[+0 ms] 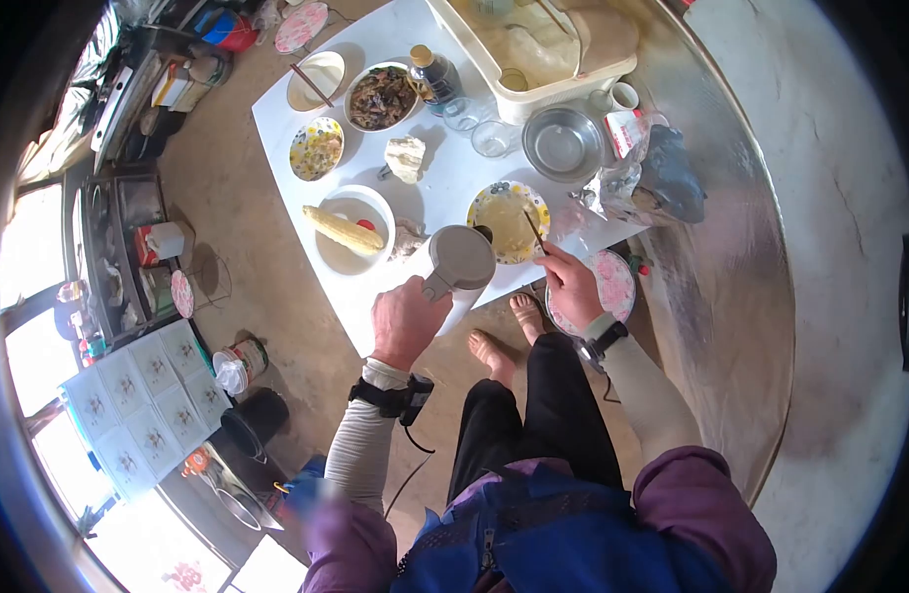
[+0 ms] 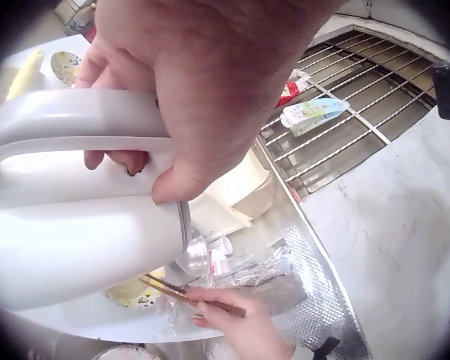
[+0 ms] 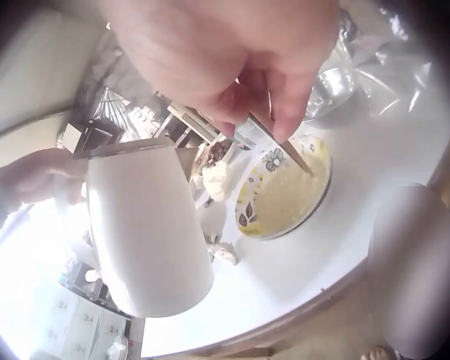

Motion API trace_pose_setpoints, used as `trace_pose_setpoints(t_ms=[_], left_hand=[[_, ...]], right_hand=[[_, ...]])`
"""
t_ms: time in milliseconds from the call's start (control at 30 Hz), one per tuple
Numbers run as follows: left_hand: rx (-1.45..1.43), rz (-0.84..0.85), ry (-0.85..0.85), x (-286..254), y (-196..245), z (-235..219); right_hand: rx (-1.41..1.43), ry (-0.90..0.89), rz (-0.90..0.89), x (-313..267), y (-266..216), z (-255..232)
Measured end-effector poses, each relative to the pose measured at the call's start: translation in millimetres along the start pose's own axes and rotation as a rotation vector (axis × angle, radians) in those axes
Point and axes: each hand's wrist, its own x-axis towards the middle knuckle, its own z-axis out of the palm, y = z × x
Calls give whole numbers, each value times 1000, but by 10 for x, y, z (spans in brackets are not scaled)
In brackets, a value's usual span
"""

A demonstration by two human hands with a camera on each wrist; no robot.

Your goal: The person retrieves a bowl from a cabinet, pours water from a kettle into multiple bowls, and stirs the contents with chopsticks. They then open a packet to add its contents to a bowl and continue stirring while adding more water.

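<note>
My left hand [image 1: 411, 321] [image 2: 202, 82] grips the handle of a white kettle [image 1: 461, 259] [image 2: 82, 247] [image 3: 146, 229], which is tilted beside a flower-patterned bowl [image 1: 509, 219] [image 3: 285, 196]. Pale yellowish liquid lies in the bowl. Between the fingers of my right hand [image 1: 574, 289] [image 2: 244, 326] [image 3: 232, 60] are brown chopsticks [image 1: 533, 229] [image 2: 172, 289] [image 3: 291, 154], their tips down in the bowl. Whether liquid runs from the kettle cannot be made out.
Left of the kettle, a white bowl [image 1: 326, 259] holds a corn cob [image 1: 344, 231]. Behind stand a dish of dark food [image 1: 381, 98], a sauce bottle [image 1: 432, 77], glasses, a metal bowl [image 1: 563, 144] and a cream basin [image 1: 514, 97]. Plastic bags [image 1: 662, 173] lie at the right.
</note>
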Motion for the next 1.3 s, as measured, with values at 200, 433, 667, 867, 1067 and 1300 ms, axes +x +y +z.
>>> trace_pose_setpoints(t_ms=[200,433,667,867,1067,1300], left_hand=[[-1,2,-11,-14,2,-10],[12,19,-19,-39,-6,-5],[-3,18,-10,-69,9,10],[9,8,-20,-67,48,0],[2,18,2,-95,17,14],[-15,40,9,-82,30,-8]], right_hand=[[-18,-134,-124,-59,-82,151],[-52,-3,-66,-120,11,22],[-17,-28,-58,34,-131,60],[32,-112,-75,-277,-100,54],[-13,31,-33,-88,-129,-35],[5,-106,-65,-136,-201,98]])
